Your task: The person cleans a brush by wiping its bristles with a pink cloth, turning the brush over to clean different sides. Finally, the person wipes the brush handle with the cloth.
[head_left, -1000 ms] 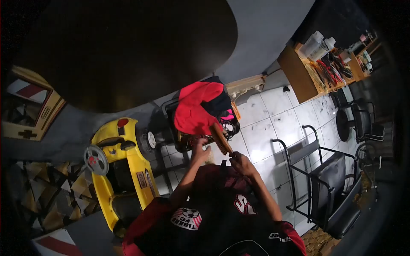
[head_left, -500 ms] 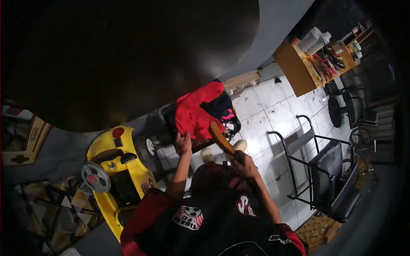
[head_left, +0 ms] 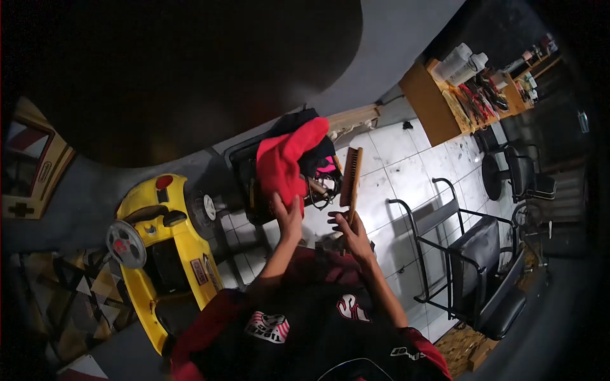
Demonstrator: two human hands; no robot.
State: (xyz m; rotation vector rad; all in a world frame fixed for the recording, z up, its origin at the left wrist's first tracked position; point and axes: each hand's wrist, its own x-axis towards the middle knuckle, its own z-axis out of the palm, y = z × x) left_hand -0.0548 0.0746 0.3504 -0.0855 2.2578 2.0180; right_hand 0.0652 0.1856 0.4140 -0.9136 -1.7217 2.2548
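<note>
Through the head camera I see the left hand (head_left: 289, 219) with its grip closed on the lower edge of a red cloth (head_left: 283, 165), which drapes over a dark container (head_left: 244, 184). The right hand (head_left: 351, 230) has its grip wrapped around the handle of a wooden brush (head_left: 352, 176), some fingers spread; the bristles face the cloth but stand apart from it, just beyond the container's right edge. White floor tiles (head_left: 387, 184) give open room between the brush and a black metal-framed chair (head_left: 473, 254). On the left, a yellow toy car (head_left: 159, 197) sits near the container. Half a second earlier, the brush slanted with its head against the cloth; now it points up the view, and the left hand is farther right.
</note>
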